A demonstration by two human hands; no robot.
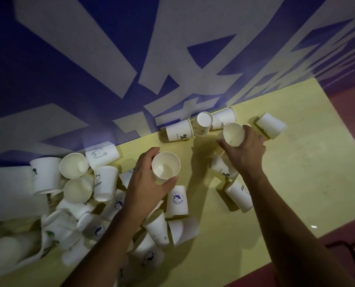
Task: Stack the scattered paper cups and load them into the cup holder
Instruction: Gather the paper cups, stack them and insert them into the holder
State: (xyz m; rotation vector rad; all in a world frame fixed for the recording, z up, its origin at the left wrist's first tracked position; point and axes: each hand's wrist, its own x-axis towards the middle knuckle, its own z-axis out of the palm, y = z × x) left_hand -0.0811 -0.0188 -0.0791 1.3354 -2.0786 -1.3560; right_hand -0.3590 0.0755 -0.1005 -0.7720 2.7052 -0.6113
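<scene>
Left hand [149, 179] grips a paper cup [166, 165], mouth up, fingers and thumb curled round its rim, over the yellow table [296, 183]. Right hand [245, 151] clasps a second cup [233, 134] near the far edge. Heaped cups [79, 193] crowd the left edge. Three fallen cups [179, 132] line the far edge against a blue-and-white banner [69, 59]. Loose cups [239, 194] lie beneath the right wrist.

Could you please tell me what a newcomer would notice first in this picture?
Two hands stand out at centre over the yellow table: the left hand grips an open-mouthed cup, and the right hand grips a second cup farther back. A heap of cups sprawls at the left, and a blue-and-white banner fills the background.
</scene>
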